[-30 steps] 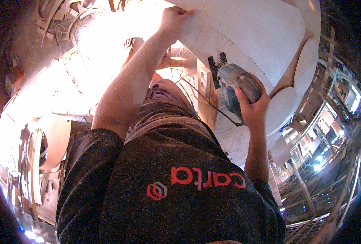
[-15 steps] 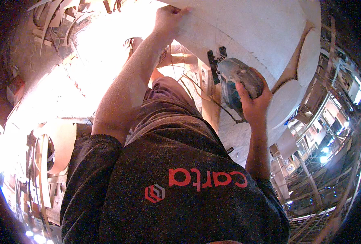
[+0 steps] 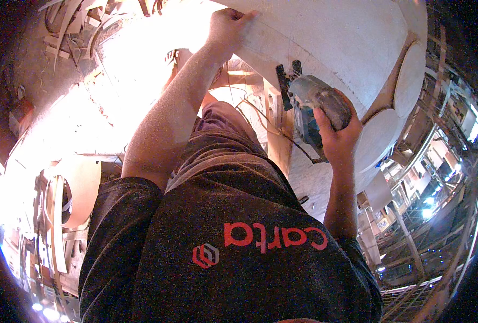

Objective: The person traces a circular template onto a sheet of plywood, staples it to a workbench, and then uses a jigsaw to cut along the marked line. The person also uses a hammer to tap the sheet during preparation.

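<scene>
A jigsaw (image 3: 317, 102) with a grey and dark green body rests at the near edge of a pale plywood sheet (image 3: 352, 51). My right hand (image 3: 342, 129) wraps round its body, thumb on the near side. The jigsaw's black base plate (image 3: 284, 86) points to the left, and its blade is too small to make out. Farther up and to the left, my left hand (image 3: 227, 32) grips the edge of the sheet, with the thumb lying on top and the other fingers mostly hidden. A thin line runs across the sheet near the jigsaw.
Rounded cut plywood pieces (image 3: 409, 75) lie at the sheet's right side. A cable (image 3: 274, 126) hangs below the jigsaw near my legs. Curved wood offcuts (image 3: 66, 27) litter the floor at upper left. A plywood piece with a round hole (image 3: 85, 194) stands at the left. Strong glare covers the left.
Both hands and the jigsaw appear very slightly farther right in the picture. Their grips look the same.
</scene>
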Tool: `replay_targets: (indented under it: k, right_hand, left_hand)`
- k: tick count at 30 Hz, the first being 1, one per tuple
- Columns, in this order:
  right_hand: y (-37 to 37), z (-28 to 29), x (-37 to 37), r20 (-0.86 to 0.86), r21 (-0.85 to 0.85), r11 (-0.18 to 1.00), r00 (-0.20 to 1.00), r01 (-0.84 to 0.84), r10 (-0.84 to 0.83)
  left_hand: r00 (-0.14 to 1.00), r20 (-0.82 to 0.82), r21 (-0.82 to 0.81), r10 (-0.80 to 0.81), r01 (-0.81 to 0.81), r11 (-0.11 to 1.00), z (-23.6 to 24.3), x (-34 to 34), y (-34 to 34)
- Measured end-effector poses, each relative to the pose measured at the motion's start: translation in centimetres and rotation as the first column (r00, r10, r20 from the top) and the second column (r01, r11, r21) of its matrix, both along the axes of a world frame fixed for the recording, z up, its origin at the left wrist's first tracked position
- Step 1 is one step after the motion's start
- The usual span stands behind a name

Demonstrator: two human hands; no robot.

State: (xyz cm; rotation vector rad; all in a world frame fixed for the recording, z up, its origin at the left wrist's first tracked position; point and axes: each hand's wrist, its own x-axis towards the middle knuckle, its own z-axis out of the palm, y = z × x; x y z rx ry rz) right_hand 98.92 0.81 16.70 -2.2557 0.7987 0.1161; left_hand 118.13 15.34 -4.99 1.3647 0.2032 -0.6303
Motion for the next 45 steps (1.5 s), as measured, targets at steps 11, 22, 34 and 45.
replay_targets:
  k: [11,22,34,45]
  right_hand:
    - [0.6,0.0,1.3,-0.026,0.032,0.996,0.996,0.088,-0.087]
    - [0.7,-0.1,2.0,-0.037,0.037,0.99,0.99,0.136,-0.135]
    - [1.0,-0.2,3.4,-0.038,0.045,0.981,0.982,0.186,-0.185]
    - [1.0,-0.6,4.3,-0.018,0.029,0.971,0.972,0.235,-0.235]
  left_hand:
    - [0.998,-0.03,0.039,-0.052,0.053,0.998,-0.7,0.3,0.0]
    - [0.998,-0.009,0.096,-0.065,0.065,0.993,1.9,0.4,0.1]
    - [0.995,-0.051,0.127,-0.091,0.096,0.987,2.1,1.0,-0.1]
    - [0.994,-0.081,0.085,-0.075,0.082,0.993,1.3,1.3,-0.6]
